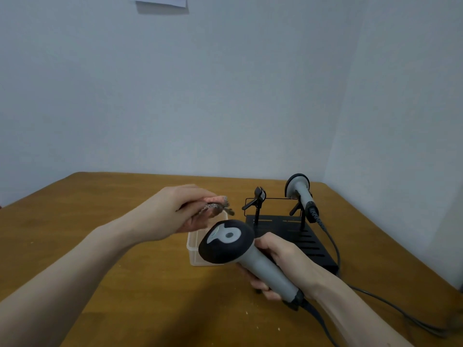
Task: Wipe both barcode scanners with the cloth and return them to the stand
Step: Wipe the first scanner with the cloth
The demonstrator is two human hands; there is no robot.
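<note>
My right hand (280, 266) grips the grey handle of a barcode scanner (233, 244), whose black head points up and to the left over the table. My left hand (175, 211) pinches a small patterned cloth (215, 205) just above and left of that scanner's head, apart from it. A second scanner (300, 194) rests in the right cradle of the black stand (288, 236) at the back right. The stand's left cradle (259, 196) holds nothing.
A clear plastic box (195, 246) sits on the wooden table (125, 284) under my left hand, partly hidden by the held scanner. Dark cables (375, 296) run from both scanners off to the right. Walls close the back and right sides.
</note>
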